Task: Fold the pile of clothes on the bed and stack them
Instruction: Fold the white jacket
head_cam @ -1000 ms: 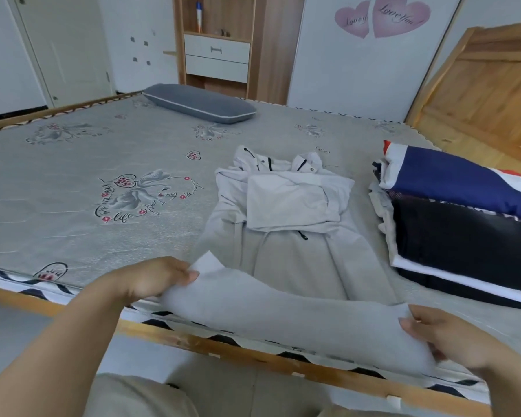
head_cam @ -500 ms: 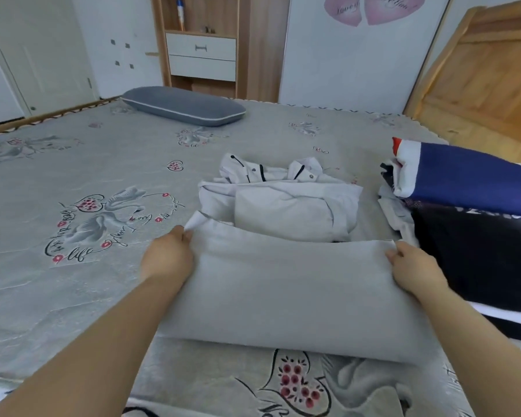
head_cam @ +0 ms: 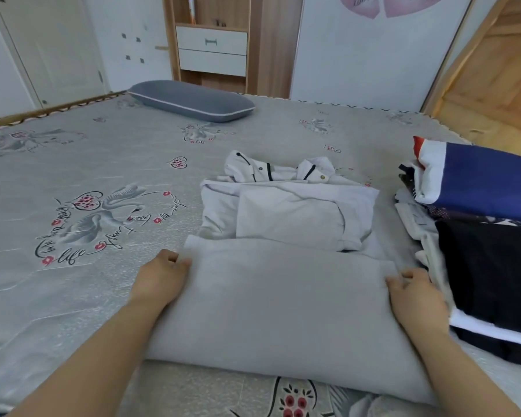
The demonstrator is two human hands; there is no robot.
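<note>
Hands pinch the grey garment (head_cam: 283, 302): left hand (head_cam: 160, 278), right hand (head_cam: 415, 296), lower half folded over, beside the stack (head_cam: 487, 236).

It was a home bedroom: a wide bed (head_cam: 73, 296) with a grey pillow (head_cam: 190, 99), wooden drawers (head_cam: 211, 49) and heart stickers (head_cam: 382, 4) on the wall.

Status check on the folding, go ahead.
Left hand and right hand grip the folded-up hem corners of the grey garment. Folded stack close at right. Nothing in the way.
</note>
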